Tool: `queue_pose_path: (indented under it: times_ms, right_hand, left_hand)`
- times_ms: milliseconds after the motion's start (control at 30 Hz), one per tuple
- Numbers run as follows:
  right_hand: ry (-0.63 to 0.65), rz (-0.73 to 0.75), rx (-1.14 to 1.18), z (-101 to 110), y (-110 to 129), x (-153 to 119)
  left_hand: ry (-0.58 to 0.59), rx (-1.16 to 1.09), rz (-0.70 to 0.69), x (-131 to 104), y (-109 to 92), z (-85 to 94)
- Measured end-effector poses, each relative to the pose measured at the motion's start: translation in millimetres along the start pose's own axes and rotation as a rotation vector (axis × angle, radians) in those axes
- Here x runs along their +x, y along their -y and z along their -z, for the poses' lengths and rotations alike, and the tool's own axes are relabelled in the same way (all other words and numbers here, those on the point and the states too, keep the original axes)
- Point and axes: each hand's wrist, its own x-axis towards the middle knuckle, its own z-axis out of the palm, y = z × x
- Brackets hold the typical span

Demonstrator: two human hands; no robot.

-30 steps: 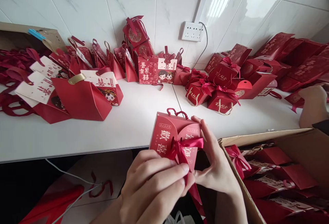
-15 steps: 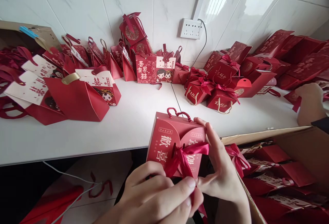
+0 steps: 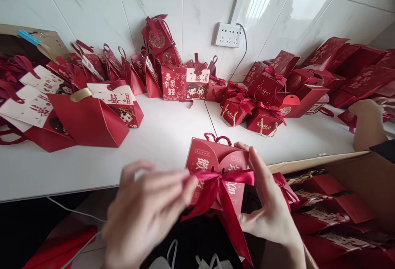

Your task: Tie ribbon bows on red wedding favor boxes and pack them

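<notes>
The red gift box (image 3: pixel 227 153) — pale characters printed on it, a rope handle (image 3: pixel 224 137) on top, a shiny ribbon bow (image 3: pixel 219 180) trailing tails — is held at the table's (image 3: pixel 173 137) near edge. The right hand (image 3: pixel 268 205) clamps its right side; the left hand (image 3: pixel 145 211), blurred, pinches the bow's left loop. Just beside the right hand stands a carton (image 3: pixel 317 160) — ribboned boxes (image 3: pixel 267 119) sit behind.

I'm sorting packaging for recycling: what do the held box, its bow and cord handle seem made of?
Held box: probably card, satiny, with crisp folds and curved cut flaps.
Bow: satin-like ribbon, probably synthetic, with bright glossy highlights.
Cord handle: apparently twisted textile, with ridges showing; exact fibre unclear.
</notes>
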Motion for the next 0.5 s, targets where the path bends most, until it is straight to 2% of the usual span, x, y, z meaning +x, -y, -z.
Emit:
queue_pose_path:
  times_ms: [33,67,133,200,267,333,400,500]
  right_hand:
    - [-0.045,-0.03,0.001,2,0,-2]
    - [-0.107,-0.077,0.014,4,1,-4]
    - [-0.29,-0.221,0.089,9,5,-8]
    - [-0.515,-0.367,0.248,13,11,-13]
    - [-0.706,-0.506,0.49,18,17,-20]
    - [-0.81,-0.664,0.762,24,23,-30]
    - [-0.859,-0.811,0.992,31,31,-44]
    - [-0.929,-0.9,1.191,39,43,-66]
  left_hand:
    - [-0.112,0.079,0.02,2,13,-6.7]
    - [-0.108,0.145,0.079,4,25,-15.7]
    - [0.081,0.164,0.163,8,42,-40.5]
    - [0.327,0.027,0.132,8,44,-70.9]
    - [0.589,-0.131,0.012,3,32,-101.7]
    - [0.771,-0.293,-0.16,-4,13,-128.5]
    - [0.848,-0.419,-0.288,-13,-6,-150.1]
    - [0.883,-0.515,-0.399,-24,-25,-174.4]
